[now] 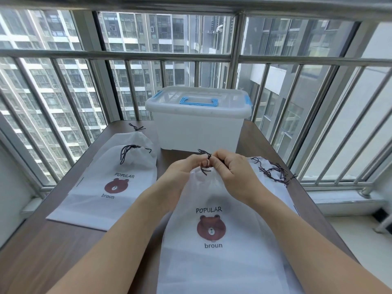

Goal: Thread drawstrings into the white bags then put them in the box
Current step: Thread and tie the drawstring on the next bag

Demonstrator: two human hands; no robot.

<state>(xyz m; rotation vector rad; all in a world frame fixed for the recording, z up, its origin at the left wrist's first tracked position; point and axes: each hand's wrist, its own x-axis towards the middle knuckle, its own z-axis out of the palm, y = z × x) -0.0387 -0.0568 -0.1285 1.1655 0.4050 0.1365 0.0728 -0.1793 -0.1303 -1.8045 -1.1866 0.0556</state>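
Threading cord at bag mouth, frame centre.
My left hand (pixel 182 168) and right hand (pixel 229 166) pinch the cord (pixel 204 164) on the bag (pixel 212 230); two strung bags (pixel 114 179) left, box (pixel 198 122) lidded, nothing boxed yet.

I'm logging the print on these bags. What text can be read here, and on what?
"POPULAR" and "broun": on the white bag the hands are working on.
"POPULAR" and "broun": on the top bag of the left stack.
The box shows no readable text.

White bags (pixel 214 240) — brown bear print (pixel 211 228)
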